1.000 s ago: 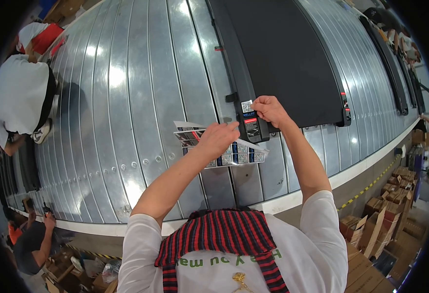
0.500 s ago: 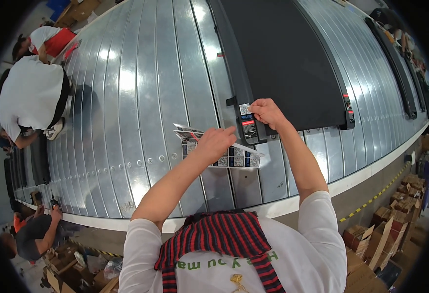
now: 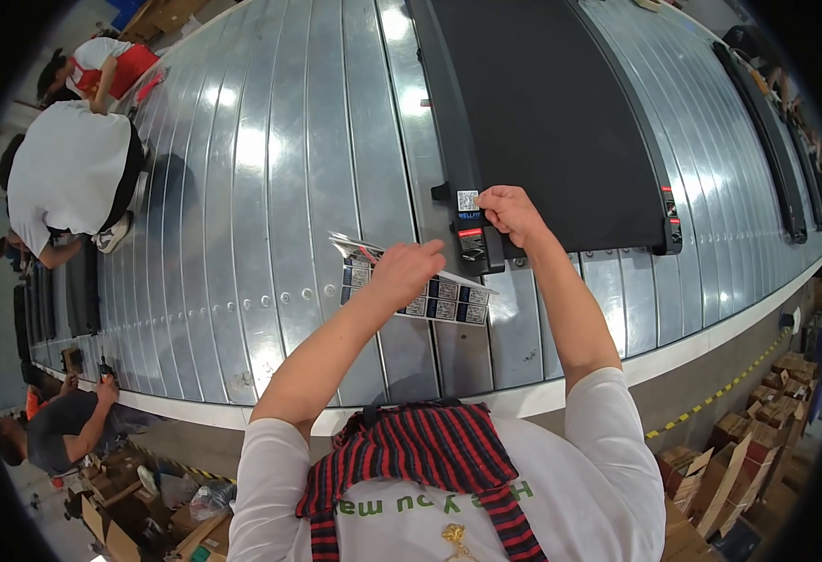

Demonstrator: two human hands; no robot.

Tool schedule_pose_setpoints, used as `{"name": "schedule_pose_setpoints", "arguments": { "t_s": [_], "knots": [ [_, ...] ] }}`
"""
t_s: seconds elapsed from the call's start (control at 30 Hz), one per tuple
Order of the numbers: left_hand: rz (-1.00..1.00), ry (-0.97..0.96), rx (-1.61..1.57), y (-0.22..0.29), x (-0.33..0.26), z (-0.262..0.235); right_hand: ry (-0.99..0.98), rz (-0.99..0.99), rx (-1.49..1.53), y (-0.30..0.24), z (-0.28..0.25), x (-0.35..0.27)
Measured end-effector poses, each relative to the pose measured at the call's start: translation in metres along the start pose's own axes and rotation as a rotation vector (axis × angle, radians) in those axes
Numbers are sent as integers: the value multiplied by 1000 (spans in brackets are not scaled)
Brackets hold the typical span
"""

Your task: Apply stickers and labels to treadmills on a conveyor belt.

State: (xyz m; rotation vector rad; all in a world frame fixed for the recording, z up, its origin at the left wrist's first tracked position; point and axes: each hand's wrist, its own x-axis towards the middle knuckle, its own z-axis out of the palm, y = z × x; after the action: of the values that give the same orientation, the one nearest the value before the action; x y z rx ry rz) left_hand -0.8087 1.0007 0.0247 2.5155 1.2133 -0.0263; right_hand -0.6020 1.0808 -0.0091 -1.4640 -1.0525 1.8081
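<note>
1. Two risks I see: my right hand [image 3: 509, 214] presses fingertips on a small label [image 3: 468, 200] at the black treadmill [image 3: 542, 122] corner; it may stick crooked
2. My left hand [image 3: 409, 272] pinches the sticker sheet [image 3: 415, 290] over the metal conveyor [image 3: 270, 187]; it may crease

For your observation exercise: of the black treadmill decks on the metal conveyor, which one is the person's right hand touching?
The large central treadmill deck; the right hand presses its front-left corner, while the other decks lie untouched at the sides.

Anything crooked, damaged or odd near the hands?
Nothing stands out. The small label sits square on the black treadmill corner under the right hand. The left hand holds the sticker sheet, whose loose end curls up slightly.
</note>
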Motion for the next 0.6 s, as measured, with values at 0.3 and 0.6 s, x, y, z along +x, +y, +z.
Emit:
{"name": "schedule_pose_setpoints", "arguments": {
  "t_s": [0.3,0.6],
  "knots": [
    [7,22,-15,-10,-3,0,8,32,-119,-4,15,3],
    [28,3,7,-4,11,5,31,20,-124,-3,3,-1]
  ]
}}
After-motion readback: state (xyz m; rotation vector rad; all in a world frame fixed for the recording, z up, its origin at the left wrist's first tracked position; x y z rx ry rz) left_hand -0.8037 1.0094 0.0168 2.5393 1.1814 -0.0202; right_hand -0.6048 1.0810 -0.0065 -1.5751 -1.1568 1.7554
